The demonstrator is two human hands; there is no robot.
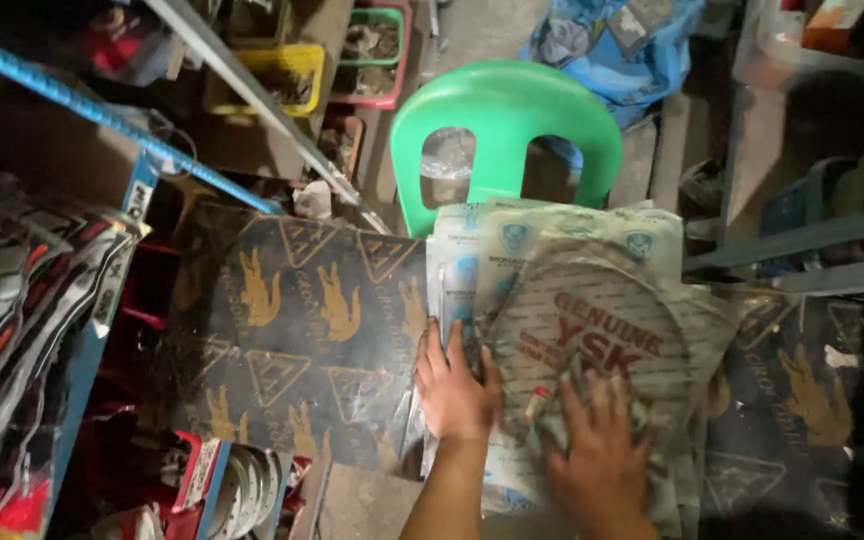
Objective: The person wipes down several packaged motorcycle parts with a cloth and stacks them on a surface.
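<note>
My left hand (455, 385) lies flat, fingers apart, on the left edge of a stack of flat clear plastic packets (512, 255) with pale green and white card inside. My right hand (597, 450) presses on the top packet (602, 320), a clear sleeve with red printing and a ring-shaped gasket inside; the hand is blurred and its fingers seem curled on the packet's lower part. The stack rests on the seat of a green plastic chair (507, 115).
A black sheet with gold animal prints (297, 320) leans at the left of the stack, another (802, 390) at the right. Shelving with a blue rail (72, 100) and hanging packets stands left. Yellow and red baskets (287, 70) sit behind. A blue bag (612, 45) lies beyond the chair.
</note>
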